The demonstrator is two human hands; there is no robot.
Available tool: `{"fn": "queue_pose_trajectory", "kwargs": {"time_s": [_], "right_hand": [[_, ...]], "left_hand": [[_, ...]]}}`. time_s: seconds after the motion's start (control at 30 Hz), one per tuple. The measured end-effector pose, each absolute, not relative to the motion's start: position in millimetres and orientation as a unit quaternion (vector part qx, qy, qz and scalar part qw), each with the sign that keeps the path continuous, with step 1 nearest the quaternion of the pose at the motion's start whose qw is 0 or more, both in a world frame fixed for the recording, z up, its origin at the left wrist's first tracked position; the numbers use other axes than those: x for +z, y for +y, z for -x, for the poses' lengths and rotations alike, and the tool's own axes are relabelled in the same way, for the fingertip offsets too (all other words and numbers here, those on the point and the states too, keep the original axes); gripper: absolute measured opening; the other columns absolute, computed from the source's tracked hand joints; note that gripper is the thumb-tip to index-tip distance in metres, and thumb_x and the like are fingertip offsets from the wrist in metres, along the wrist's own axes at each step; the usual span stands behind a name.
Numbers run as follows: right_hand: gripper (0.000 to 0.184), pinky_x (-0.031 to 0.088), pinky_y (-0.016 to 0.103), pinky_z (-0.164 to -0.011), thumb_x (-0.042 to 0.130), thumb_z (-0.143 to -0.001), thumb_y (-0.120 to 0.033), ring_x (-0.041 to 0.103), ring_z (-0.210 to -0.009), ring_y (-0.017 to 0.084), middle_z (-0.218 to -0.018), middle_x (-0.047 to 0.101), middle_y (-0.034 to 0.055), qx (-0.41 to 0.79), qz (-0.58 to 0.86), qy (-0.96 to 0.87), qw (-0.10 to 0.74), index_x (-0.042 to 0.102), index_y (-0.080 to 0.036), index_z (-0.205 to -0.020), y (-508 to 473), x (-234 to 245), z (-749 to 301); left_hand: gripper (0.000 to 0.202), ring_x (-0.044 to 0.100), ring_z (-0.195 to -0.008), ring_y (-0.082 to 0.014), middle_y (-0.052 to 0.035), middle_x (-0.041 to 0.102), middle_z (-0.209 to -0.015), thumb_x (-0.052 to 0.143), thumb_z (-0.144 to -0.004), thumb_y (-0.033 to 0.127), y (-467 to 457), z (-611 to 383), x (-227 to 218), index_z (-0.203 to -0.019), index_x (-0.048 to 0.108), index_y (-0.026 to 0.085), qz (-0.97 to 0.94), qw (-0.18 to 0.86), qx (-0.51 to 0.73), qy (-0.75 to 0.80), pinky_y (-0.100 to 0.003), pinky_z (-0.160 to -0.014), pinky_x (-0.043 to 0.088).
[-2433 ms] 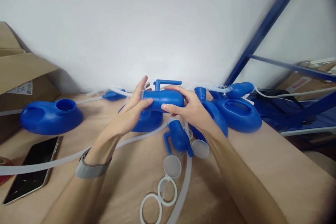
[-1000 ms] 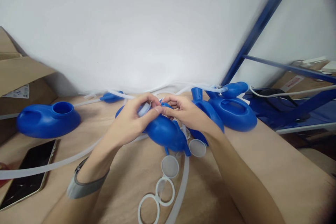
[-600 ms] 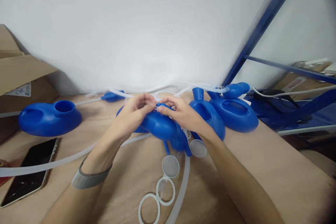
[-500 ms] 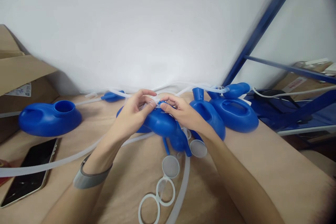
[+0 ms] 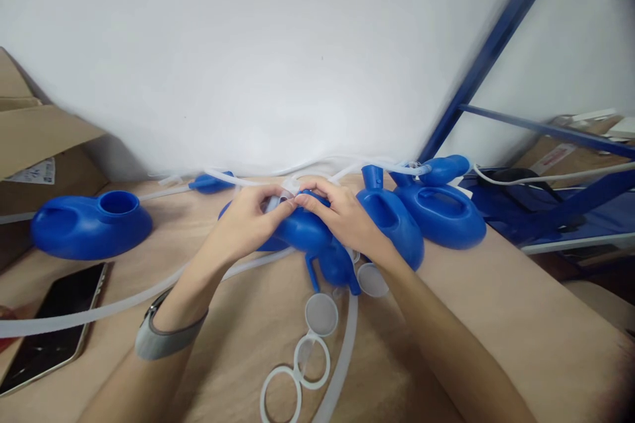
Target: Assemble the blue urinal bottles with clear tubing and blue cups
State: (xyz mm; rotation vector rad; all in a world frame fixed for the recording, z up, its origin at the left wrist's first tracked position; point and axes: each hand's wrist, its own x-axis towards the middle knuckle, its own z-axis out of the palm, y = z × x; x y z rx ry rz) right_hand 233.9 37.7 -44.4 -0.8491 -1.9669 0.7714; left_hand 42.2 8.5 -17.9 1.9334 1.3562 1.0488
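Note:
Close together at the middle of the table, my left hand (image 5: 248, 218) and my right hand (image 5: 344, 215) work on one assembly. Fingers and thumb of the left are closed around a clear plastic tube end (image 5: 282, 197). Those of the right pinch a rounded blue plastic piece (image 5: 302, 230) by its top edge, the thumb tips almost meeting. My fingers hide part of the joint. Under the blue piece sits a second blue plastic part (image 5: 337, 264) with a thin arm. White caps joined by rings (image 5: 321, 315) hang toward me, beside a translucent hose (image 5: 344, 357).
A blue jug (image 5: 74, 231) stands at left, near a phone (image 5: 54, 317) crossed by a hose. Two more blue jugs (image 5: 397, 231) (image 5: 446, 215) are at right. A cardboard box (image 5: 49, 132) is far left; a blue metal frame (image 5: 491, 53) rises at right.
My left fingers have come down and closed in on the clear tube end. My right fingers have shifted slightly over the blue piece. The view has moved a little.

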Motion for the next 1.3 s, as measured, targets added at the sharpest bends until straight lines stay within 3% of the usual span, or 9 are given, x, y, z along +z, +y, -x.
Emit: {"fn": "queue_pose_trajectory", "kwargs": {"time_s": [0.1,0.33,0.57,0.83,0.93,1.13,1.3], "right_hand": [[0.029,0.046,0.033,-0.094,0.054,-0.102,-0.049,0.065,-0.103,0.021,-0.102,0.073,0.0015,0.311,0.331,-0.787,0.417,0.068,-0.024,-0.108,41,-47,-232],[0.032,0.048,0.028,-0.083,0.057,-0.099,-0.053,0.063,-0.094,0.018,-0.098,0.068,0.0006,0.392,0.326,-0.764,0.396,0.066,-0.022,-0.101,49,-52,-235],[0.032,0.046,0.027,-0.076,0.060,-0.097,-0.050,0.060,-0.086,0.017,-0.090,0.066,0.0009,0.436,0.311,-0.762,0.365,0.068,-0.019,-0.096,56,-54,-236],[0.037,0.045,0.028,-0.078,0.050,-0.101,-0.054,0.057,-0.085,0.016,-0.090,0.062,0.0009,0.443,0.283,-0.765,0.373,0.063,-0.020,-0.091,56,-54,-239],[0.032,0.044,0.028,-0.077,0.050,-0.102,-0.049,0.057,-0.083,0.016,-0.088,0.062,0.0002,0.446,0.288,-0.762,0.369,0.064,-0.020,-0.095,53,-54,-238],[0.029,0.045,0.027,-0.082,0.052,-0.102,-0.042,0.061,-0.087,0.016,-0.090,0.067,0.0006,0.382,0.305,-0.781,0.389,0.068,-0.019,-0.093,50,-54,-232],[0.022,0.046,0.028,-0.081,0.055,-0.098,-0.034,0.063,-0.085,0.016,-0.088,0.069,0.0009,0.349,0.311,-0.782,0.413,0.069,-0.018,-0.092,51,-56,-231]], "left_hand": [[0.028,0.062,-0.078,-0.0204,-0.0025,0.074,-0.082,0.064,-0.085,0.043,9,-41,-20,-0.083,0.076,0.018,-0.703,0.291,0.397,0.513,-0.028,-0.065,0.043],[0.019,0.064,-0.076,-0.0199,-0.0032,0.074,-0.080,0.078,-0.068,0.035,15,-47,-29,-0.076,0.074,0.018,-0.615,0.379,0.478,0.500,-0.028,-0.065,0.045],[0.029,0.056,-0.062,-0.0159,-0.0012,0.067,-0.067,0.088,-0.053,0.034,17,-49,-32,-0.070,0.073,0.017,-0.525,0.484,0.465,0.523,-0.025,-0.054,0.039],[0.035,0.062,-0.070,-0.0158,-0.0033,0.073,-0.077,0.090,-0.055,0.036,18,-51,-32,-0.075,0.069,0.016,-0.489,0.517,0.509,0.484,-0.025,-0.062,0.045],[0.032,0.064,-0.074,-0.0167,-0.0028,0.073,-0.075,0.086,-0.060,0.036,18,-50,-31,-0.074,0.065,0.017,-0.484,0.500,0.529,0.486,-0.024,-0.065,0.046],[0.022,0.054,-0.062,-0.0128,0.0011,0.064,-0.065,0.079,-0.061,0.031,16,-49,-26,-0.068,0.064,0.017,-0.559,0.450,0.492,0.493,-0.023,-0.056,0.037],[0.022,0.058,-0.066,-0.0146,-0.0001,0.065,-0.067,0.074,-0.064,0.035,15,-51,-24,-0.066,0.063,0.017,-0.588,0.400,0.487,0.507,-0.025,-0.061,0.041]]}}
